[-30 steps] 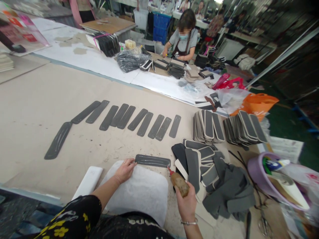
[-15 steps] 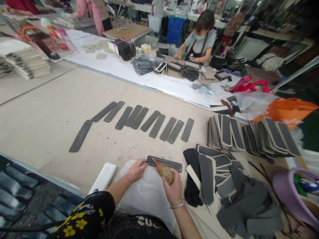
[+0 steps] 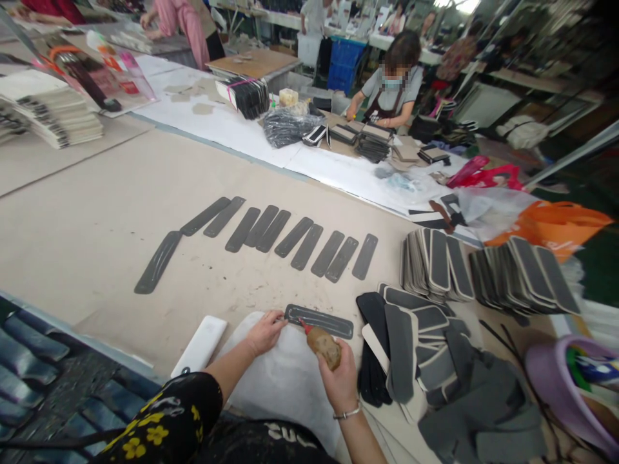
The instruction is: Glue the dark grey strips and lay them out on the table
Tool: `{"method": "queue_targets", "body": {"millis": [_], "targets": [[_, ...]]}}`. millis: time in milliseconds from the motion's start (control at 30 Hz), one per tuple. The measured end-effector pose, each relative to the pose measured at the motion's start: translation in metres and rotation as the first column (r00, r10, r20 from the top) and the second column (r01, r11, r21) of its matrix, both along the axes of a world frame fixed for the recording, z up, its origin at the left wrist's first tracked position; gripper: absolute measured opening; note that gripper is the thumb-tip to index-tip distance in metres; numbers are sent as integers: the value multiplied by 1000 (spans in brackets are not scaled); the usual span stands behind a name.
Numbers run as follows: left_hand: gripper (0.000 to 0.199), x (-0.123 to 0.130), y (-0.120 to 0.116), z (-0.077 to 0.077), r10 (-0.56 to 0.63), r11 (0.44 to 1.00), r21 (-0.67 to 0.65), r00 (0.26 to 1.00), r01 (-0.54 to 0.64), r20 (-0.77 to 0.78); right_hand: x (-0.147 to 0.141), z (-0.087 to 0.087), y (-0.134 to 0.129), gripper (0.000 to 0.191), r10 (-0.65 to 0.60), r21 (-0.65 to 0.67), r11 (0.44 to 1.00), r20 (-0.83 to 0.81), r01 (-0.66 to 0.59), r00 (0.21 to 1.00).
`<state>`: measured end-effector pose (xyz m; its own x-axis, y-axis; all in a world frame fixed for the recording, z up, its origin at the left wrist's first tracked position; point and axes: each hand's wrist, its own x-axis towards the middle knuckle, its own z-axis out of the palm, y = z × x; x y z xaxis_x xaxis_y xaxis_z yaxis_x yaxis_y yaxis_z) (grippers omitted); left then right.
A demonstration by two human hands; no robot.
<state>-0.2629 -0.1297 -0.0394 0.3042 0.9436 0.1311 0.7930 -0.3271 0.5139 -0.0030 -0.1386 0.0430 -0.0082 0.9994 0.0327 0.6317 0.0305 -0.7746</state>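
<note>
A dark grey rounded strip (image 3: 322,321) lies flat in front of me, with a shiny wet line along its edges. My left hand (image 3: 265,332) has its thumb and fingers pinched together at the strip's left end. Wrapped in my right hand (image 3: 338,377) is a brownish glue bottle (image 3: 323,347). Its red nozzle (image 3: 304,325) points up and left at the strip's lower edge, near the left end. Beneath both hands is a whitish sheet (image 3: 271,380). Farther off, several similar dark strips (image 3: 244,229) with shiny streaks lie in a slanting row.
To the right are loose grey and black pieces (image 3: 401,351), stacks of pale-edged strips (image 3: 438,261) and a purple tub (image 3: 546,367). A white oblong object (image 3: 200,345) lies left of my hands. Across the table a co-worker (image 3: 396,84) handles stacked pieces.
My right hand and the glue bottle have shifted slightly down and right, the nozzle moving to the strip's lower edge. My left hand stays at the strip's end. The view has shifted slightly.
</note>
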Motion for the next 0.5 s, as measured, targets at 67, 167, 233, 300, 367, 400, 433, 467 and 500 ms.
{"method": "queue_targets", "body": {"millis": [67,167,233,300,367,400,433,467,500], "targets": [[37,0,0,-1,-1,1000,11,1000,1,-3,14,4,-3,51,-91,-60,994,-17,90,996],[36,0,0,0,1,1000,18,1000,-1,12,36,16,-9,56,-227,-150,966,-87,212,970],[34,0,-1,2,9,1000,5,999,-9,40,47,26,-15,61,-313,-219,936,-152,277,937],[30,0,0,6,38,999,-20,996,-37,79,54,35,-23,69,-396,-297,896,-205,329,895],[26,2,3,12,87,995,-59,989,-81,120,59,42,-31,76,-471,-362,855,-247,371,847],[26,3,6,15,122,990,-91,984,-111,131,61,43,-35,79,-503,-382,839,-270,389,821],[25,5,11,18,166,980,-133,978,-148,129,62,44,-39,81,-529,-396,825,-294,403,796],[24,7,15,21,214,964,-185,971,-192,106,65,44,-43,84,-545,-408,817,-314,408,777],[23,10,20,24,265,938,-248,963,-243,57,67,43,-46,86,-556,-417,811,-329,410,764]]}}
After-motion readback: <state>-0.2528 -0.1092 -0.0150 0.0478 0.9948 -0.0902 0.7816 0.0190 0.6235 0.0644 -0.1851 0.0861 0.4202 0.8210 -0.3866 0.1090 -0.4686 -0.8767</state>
